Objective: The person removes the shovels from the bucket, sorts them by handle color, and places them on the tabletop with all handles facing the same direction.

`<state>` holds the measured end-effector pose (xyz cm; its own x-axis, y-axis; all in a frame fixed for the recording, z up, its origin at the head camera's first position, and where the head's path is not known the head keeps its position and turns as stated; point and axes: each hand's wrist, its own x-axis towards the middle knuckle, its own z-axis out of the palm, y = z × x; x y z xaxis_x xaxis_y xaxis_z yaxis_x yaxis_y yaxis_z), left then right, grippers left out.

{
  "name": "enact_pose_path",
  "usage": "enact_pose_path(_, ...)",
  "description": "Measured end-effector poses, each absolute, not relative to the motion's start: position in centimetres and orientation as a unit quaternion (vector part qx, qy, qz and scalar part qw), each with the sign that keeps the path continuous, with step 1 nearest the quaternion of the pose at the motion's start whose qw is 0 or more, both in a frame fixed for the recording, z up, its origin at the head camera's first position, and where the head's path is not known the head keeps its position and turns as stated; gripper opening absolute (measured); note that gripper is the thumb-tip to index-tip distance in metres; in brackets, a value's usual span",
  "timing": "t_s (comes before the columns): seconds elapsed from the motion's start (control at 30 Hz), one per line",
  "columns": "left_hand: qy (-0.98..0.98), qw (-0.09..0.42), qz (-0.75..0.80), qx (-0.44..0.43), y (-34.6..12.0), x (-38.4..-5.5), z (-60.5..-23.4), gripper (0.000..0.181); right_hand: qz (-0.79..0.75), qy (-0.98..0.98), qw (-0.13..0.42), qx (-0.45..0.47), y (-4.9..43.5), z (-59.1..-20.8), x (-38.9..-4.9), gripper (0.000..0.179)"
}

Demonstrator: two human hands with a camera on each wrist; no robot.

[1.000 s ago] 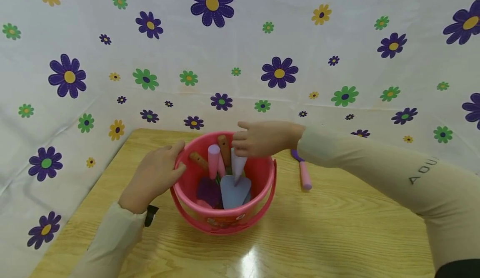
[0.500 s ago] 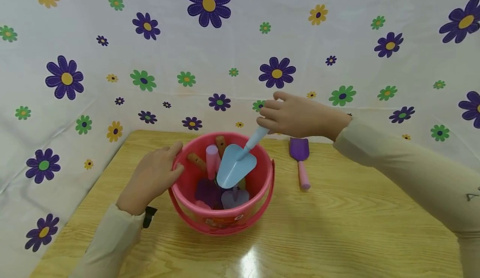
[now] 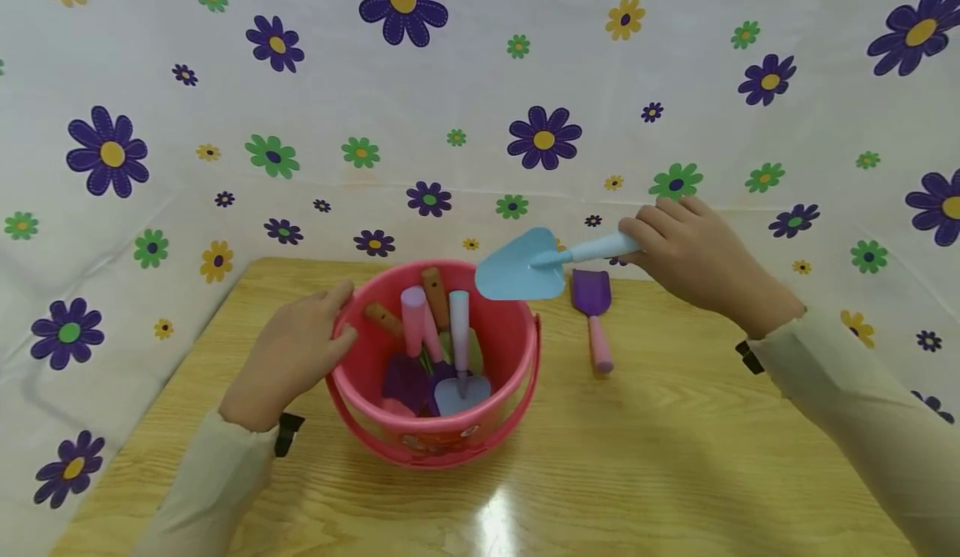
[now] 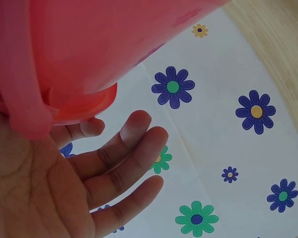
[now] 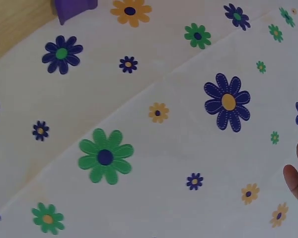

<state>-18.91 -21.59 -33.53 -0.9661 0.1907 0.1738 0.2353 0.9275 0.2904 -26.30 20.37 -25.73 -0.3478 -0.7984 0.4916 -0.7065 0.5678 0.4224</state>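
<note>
In the head view my right hand point(image 3: 686, 248) grips the handle of a light-blue toy trowel point(image 3: 521, 269), whose blade overlaps the right rim of a pink bucket point(image 3: 525, 365). Only fingertips point(image 5: 295, 178) of this hand show in the right wrist view. On the bucket's left rim rests my left hand point(image 3: 288, 353); in the left wrist view its fingers point(image 4: 134, 153) lie loosely bent outside the bucket. Inside stand a second trowel with a pale handle point(image 3: 459, 323), pink-handled tools point(image 3: 412, 323) and wooden-handled tools point(image 3: 435, 294).
A purple shovel point(image 3: 592, 294) with a pink handle lies on the wooden table point(image 3: 637, 457), right of the bucket. The bucket's pink handle point(image 3: 517, 424) hangs down at its front. Behind the table is a white flowered cloth point(image 3: 472, 65).
My right hand has pulled the light-blue trowel up out of the bucket and moved right with it, turning it nearly level. My left hand has stayed on the rim.
</note>
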Motion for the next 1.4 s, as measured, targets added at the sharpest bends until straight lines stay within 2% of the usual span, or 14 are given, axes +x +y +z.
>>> enact_pose_path(0.4,-0.978,0.069,-0.164,-0.106,-22.1,-18.8,-33.2,0.016,0.052,-0.908,0.330,0.251,25.7,-32.4,-24.0,0.036)
enact_pose_path(0.7,-0.978,0.069,-0.167,-0.108,-21.9,-18.7,-33.3,0.014,0.068,-0.938,0.298,0.163,29.7,-36.4,-23.9,0.028)
enact_pose_path(0.87,-0.978,0.068,-0.167,-0.108,-21.8,-18.7,-33.3,0.014,0.079,-0.958,0.248,0.117,31.3,-37.9,-23.3,0.026)
enact_pose_path(1.2,-0.976,0.071,-0.174,-0.110,-21.4,-18.7,-33.4,0.012,0.111,-0.991,0.070,0.020,33.9,-40.5,-22.2,0.028)
enact_pose_path(1.4,-0.976,0.073,-0.171,-0.113,-21.3,-18.9,-33.6,0.013,0.116,-0.993,0.033,-0.008,35.9,-41.9,-21.6,0.029)
